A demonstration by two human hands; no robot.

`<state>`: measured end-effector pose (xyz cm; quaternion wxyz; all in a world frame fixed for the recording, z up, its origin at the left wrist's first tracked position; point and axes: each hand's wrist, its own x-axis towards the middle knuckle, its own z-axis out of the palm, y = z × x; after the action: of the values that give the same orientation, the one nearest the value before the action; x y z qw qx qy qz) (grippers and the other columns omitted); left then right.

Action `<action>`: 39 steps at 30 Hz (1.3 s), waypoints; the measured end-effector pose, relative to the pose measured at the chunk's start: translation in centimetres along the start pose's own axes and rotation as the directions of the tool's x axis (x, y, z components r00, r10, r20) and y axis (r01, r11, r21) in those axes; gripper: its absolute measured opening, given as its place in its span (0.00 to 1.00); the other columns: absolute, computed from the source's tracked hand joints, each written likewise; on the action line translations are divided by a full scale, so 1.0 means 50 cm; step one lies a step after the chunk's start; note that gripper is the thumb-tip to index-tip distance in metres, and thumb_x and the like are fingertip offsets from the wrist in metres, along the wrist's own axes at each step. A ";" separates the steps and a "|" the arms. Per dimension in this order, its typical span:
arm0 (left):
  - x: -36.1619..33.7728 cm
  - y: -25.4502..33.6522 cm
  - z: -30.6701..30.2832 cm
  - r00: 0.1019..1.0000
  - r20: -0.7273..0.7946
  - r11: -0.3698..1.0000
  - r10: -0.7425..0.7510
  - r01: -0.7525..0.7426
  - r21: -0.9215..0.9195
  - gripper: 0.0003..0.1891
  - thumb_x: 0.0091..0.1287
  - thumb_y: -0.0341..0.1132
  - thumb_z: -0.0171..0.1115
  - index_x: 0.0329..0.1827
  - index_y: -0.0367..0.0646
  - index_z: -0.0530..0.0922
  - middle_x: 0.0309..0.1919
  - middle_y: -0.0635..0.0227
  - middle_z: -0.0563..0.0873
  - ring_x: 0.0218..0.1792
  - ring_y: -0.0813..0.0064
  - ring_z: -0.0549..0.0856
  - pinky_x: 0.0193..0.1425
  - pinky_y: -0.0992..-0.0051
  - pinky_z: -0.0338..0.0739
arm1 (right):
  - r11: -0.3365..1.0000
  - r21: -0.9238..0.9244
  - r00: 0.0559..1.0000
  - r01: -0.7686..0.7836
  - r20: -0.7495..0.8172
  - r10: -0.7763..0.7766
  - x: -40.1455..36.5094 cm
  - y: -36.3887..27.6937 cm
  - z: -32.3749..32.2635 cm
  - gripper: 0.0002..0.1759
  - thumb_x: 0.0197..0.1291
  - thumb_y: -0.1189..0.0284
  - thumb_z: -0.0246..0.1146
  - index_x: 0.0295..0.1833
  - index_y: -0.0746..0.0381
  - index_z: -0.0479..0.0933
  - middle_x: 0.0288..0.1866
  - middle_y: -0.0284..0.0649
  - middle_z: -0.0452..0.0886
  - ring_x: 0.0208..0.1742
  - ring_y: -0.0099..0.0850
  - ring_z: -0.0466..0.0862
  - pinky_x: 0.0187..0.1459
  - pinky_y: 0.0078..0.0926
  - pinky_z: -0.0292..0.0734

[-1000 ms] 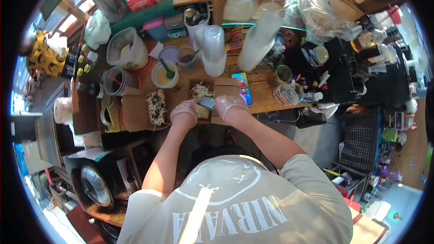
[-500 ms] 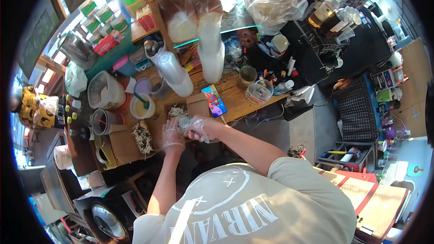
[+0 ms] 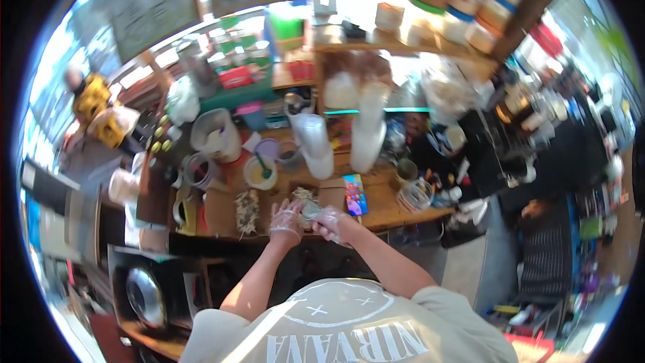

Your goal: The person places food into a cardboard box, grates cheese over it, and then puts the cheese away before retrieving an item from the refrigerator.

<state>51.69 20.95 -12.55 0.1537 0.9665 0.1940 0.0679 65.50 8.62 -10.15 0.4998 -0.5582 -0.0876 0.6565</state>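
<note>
Both hands wear clear plastic gloves and meet at the front edge of the wooden counter [image 3: 396, 217]. My left hand [image 3: 287, 220] lies with fingers stretched out, beside a cardboard box holding pale shredded food [image 3: 306, 195]. My right hand [image 3: 330, 223] has its fingers curled in, close to a greyish, shiny thing [image 3: 311, 211] between the hands; blur hides its kind and what the fingers hold. Left of my left hand is a second portion of shredded food [image 3: 246, 213] with dark bits. A lit phone [image 3: 355, 195] lies right of the box.
A tub with a green-handled utensil [image 3: 260, 172] stands behind the food, near a large clear container [image 3: 215, 136]. Two stacks of clear plastic cups [image 3: 314, 148] rise at the back. To the right are a clear tub [image 3: 415, 195] and cluttered small items. A person in yellow [image 3: 107, 114] is at far left.
The view has tilted up and turned left, so the counter and hands appear lower and farther right. Both hands stay at the same box, the right still curled, the left still flat.
</note>
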 end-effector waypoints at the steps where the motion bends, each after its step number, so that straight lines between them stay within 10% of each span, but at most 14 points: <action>1: 0.006 -0.003 -0.011 0.981 0.098 0.983 -0.167 0.158 0.088 0.28 0.58 0.31 0.65 0.66 0.47 0.77 0.64 0.58 0.80 0.69 0.52 0.75 0.78 0.50 0.59 | 0.998 0.022 0.998 -0.061 -0.030 0.061 -0.019 -0.016 0.012 0.07 0.69 0.70 0.59 0.37 0.60 0.78 0.20 0.30 0.75 0.13 0.18 0.67 0.13 0.18 0.58; 4: 0.015 0.038 -0.068 0.995 0.101 1.000 0.005 -0.003 -0.024 0.30 0.61 0.30 0.60 0.71 0.51 0.74 0.71 0.59 0.76 0.76 0.57 0.69 0.82 0.56 0.54 | 0.995 0.064 0.995 -0.073 -0.059 0.077 -0.037 -0.019 0.005 0.06 0.68 0.71 0.60 0.38 0.60 0.78 0.20 0.29 0.75 0.13 0.17 0.66 0.13 0.17 0.56; 5: 0.037 0.052 -0.100 0.932 0.355 0.990 0.079 -0.032 -0.137 0.34 0.62 0.30 0.60 0.76 0.52 0.68 0.73 0.61 0.73 0.78 0.60 0.65 0.83 0.56 0.53 | 0.994 0.104 0.998 -0.033 -0.058 0.039 -0.040 -0.017 0.005 0.05 0.67 0.72 0.60 0.37 0.60 0.78 0.20 0.28 0.74 0.13 0.16 0.65 0.13 0.17 0.55; 10: 0.006 0.031 -0.077 0.907 0.307 0.945 -0.290 0.321 -0.057 0.38 0.62 0.28 0.60 0.79 0.52 0.64 0.76 0.60 0.70 0.79 0.61 0.63 0.82 0.56 0.54 | 0.991 0.041 0.989 -0.126 -0.075 0.129 -0.059 -0.057 0.011 0.06 0.68 0.73 0.59 0.36 0.60 0.77 0.20 0.27 0.73 0.14 0.16 0.64 0.12 0.17 0.53; 17: 0.008 0.040 -0.014 0.979 -0.070 0.946 0.193 -0.204 -0.252 0.28 0.63 0.30 0.59 0.69 0.48 0.74 0.69 0.58 0.76 0.74 0.53 0.70 0.79 0.55 0.60 | 0.997 0.076 0.998 -0.009 -0.067 0.015 -0.022 -0.053 -0.001 0.06 0.67 0.74 0.58 0.34 0.58 0.75 0.22 0.28 0.73 0.14 0.15 0.64 0.12 0.17 0.51; 21: -0.007 0.055 -0.034 0.964 0.123 0.964 -0.237 0.249 -0.095 0.26 0.65 0.29 0.56 0.68 0.47 0.74 0.68 0.56 0.77 0.73 0.53 0.71 0.78 0.56 0.62 | 0.992 0.034 0.992 -0.122 -0.029 0.123 -0.001 0.014 -0.024 0.07 0.67 0.74 0.57 0.34 0.59 0.74 0.23 0.30 0.73 0.14 0.16 0.63 0.12 0.17 0.50; 24: 0.005 0.039 0.010 0.982 -0.041 0.952 0.182 -0.187 -0.243 0.26 0.70 0.37 0.60 0.72 0.46 0.72 0.70 0.56 0.75 0.73 0.51 0.70 0.79 0.55 0.61 | 0.984 0.066 0.986 -0.164 -0.031 0.167 0.004 -0.006 -0.024 0.06 0.67 0.74 0.56 0.34 0.60 0.74 0.23 0.31 0.73 0.13 0.16 0.62 0.11 0.17 0.51; 29: -0.015 0.076 -0.059 0.936 0.087 0.935 -0.340 0.347 -0.079 0.29 0.66 0.29 0.55 0.73 0.46 0.70 0.71 0.56 0.73 0.75 0.53 0.69 0.79 0.55 0.60 | 0.983 0.115 0.989 -0.145 -0.015 0.147 0.001 -0.011 -0.029 0.05 0.67 0.73 0.57 0.36 0.59 0.73 0.23 0.31 0.73 0.13 0.16 0.62 0.11 0.15 0.51; 31: -0.018 0.077 -0.055 0.844 -0.501 0.976 -0.188 0.104 -0.192 0.31 0.65 0.29 0.57 0.74 0.46 0.68 0.73 0.56 0.71 0.76 0.55 0.67 0.79 0.54 0.60 | 0.987 0.086 0.991 -0.133 -0.008 0.134 0.000 -0.020 -0.039 0.05 0.67 0.73 0.58 0.36 0.59 0.73 0.23 0.30 0.73 0.13 0.16 0.63 0.11 0.15 0.51; 32: -0.018 0.070 -0.033 0.840 -0.512 0.978 -0.181 0.099 -0.183 0.31 0.65 0.29 0.57 0.74 0.46 0.68 0.73 0.56 0.71 0.76 0.55 0.67 0.79 0.54 0.60 | 0.990 0.067 0.992 -0.124 -0.001 0.125 0.000 -0.021 -0.040 0.04 0.66 0.73 0.58 0.36 0.59 0.73 0.23 0.30 0.73 0.13 0.16 0.63 0.11 0.15 0.51; 34: -0.014 0.056 0.006 0.996 0.058 0.989 0.073 -0.065 -0.130 0.32 0.63 0.30 0.59 0.74 0.46 0.68 0.74 0.55 0.70 0.77 0.54 0.66 0.80 0.52 0.58 | 0.994 0.022 0.994 -0.108 0.005 0.108 0.009 -0.017 -0.041 0.04 0.66 0.72 0.59 0.37 0.59 0.73 0.23 0.30 0.73 0.13 0.16 0.63 0.10 0.15 0.51; 38: -0.026 0.106 -0.087 0.972 -0.218 0.982 -0.085 0.044 -0.186 0.32 0.65 0.31 0.60 0.75 0.46 0.68 0.76 0.57 0.68 0.78 0.55 0.64 0.81 0.51 0.53 | 0.997 0.036 0.997 -0.075 -0.027 0.076 0.007 -0.012 -0.037 0.07 0.65 0.72 0.60 0.33 0.58 0.73 0.21 0.29 0.70 0.13 0.16 0.63 0.11 0.15 0.50; 39: -0.038 0.095 -0.066 0.999 -0.042 0.985 -0.031 0.023 -0.170 0.31 0.66 0.32 0.60 0.75 0.46 0.67 0.76 0.56 0.68 0.78 0.56 0.64 0.81 0.51 0.53 | 0.998 0.035 0.999 -0.043 -0.025 0.044 0.006 -0.008 -0.035 0.07 0.65 0.72 0.60 0.33 0.58 0.73 0.21 0.29 0.70 0.13 0.16 0.63 0.11 0.15 0.50</action>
<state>51.02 16.93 -8.06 0.2316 0.9455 0.2040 0.1037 67.20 8.24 -10.71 0.4962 -0.5597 -0.0576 0.6612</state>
